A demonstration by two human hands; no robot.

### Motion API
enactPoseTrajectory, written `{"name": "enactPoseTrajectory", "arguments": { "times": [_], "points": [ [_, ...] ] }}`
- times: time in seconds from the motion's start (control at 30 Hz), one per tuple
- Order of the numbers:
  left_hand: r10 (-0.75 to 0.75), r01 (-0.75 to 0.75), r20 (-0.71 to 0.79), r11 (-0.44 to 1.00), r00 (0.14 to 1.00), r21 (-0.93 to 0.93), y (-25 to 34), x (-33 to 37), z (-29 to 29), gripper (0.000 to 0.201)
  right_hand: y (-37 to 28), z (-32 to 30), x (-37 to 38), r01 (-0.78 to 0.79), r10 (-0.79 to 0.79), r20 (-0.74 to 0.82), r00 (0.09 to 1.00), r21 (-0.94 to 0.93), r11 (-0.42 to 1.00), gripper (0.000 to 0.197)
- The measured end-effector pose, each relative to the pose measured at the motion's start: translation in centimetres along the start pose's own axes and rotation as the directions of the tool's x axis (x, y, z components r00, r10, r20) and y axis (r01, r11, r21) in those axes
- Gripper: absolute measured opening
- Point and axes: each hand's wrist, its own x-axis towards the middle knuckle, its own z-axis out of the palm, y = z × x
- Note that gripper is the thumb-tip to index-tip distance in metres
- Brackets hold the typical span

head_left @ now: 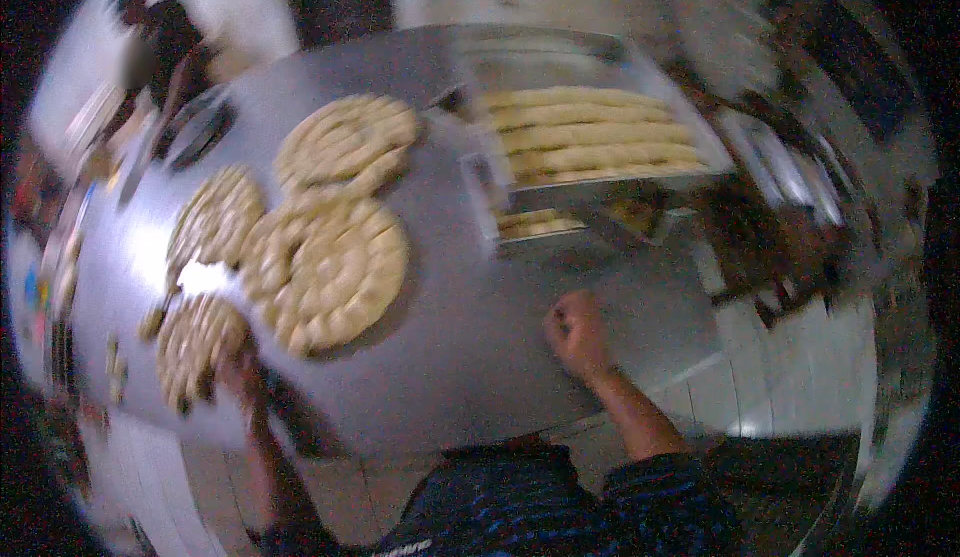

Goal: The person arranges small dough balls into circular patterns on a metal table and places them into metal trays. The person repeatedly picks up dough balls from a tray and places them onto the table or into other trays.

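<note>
Four coils of pale, notched dough rope lie on the grey metal table. My left hand is at the right edge of the nearest coil, at the lower left; blur and shadow hide how its fingers are set. The largest coil lies just right of it. Beyond are a smaller coil and a far coil. My right hand is curled into a fist over the table's right part, below the metal tray, and I see nothing in it.
A rectangular metal tray holds several long dough ropes side by side. In front of it, a smaller container has another strip of dough. A dark round object is at the far left. Another person is beyond that.
</note>
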Motion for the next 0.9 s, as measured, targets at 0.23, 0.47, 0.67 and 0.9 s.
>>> {"name": "enactPoseTrajectory", "arguments": {
  "times": [0.23,0.47,0.67,0.9],
  "points": [
    [-0.101,0.264,0.312,0.800,0.945,-0.539,8.1,-9.5,-4.3,0.040,10.1,1.6,1.8,-0.367,0.360,-0.078,0.930,-0.127,0.921,0.022],
    [0.090,0.431,0.477,0.307,0.874,-0.848,16.8,-10.1,-4.0,0.043,10.5,-1.7,1.0,-0.192,0.202,0.066,0.977,-0.131,0.973,0.022],
    [-0.150,0.491,0.476,0.421,0.867,-0.762,24.0,-10.3,-3.9,0.046,9.9,-4.7,-1.7,-0.095,0.081,0.185,0.979,0.069,0.993,0.032],
    [-0.181,0.521,0.489,0.323,0.853,-0.790,21.8,-14.4,-6.1,0.051,6.2,-17.0,15.7,-0.228,-0.124,0.345,0.930,0.809,0.542,0.025]
  ]
}}
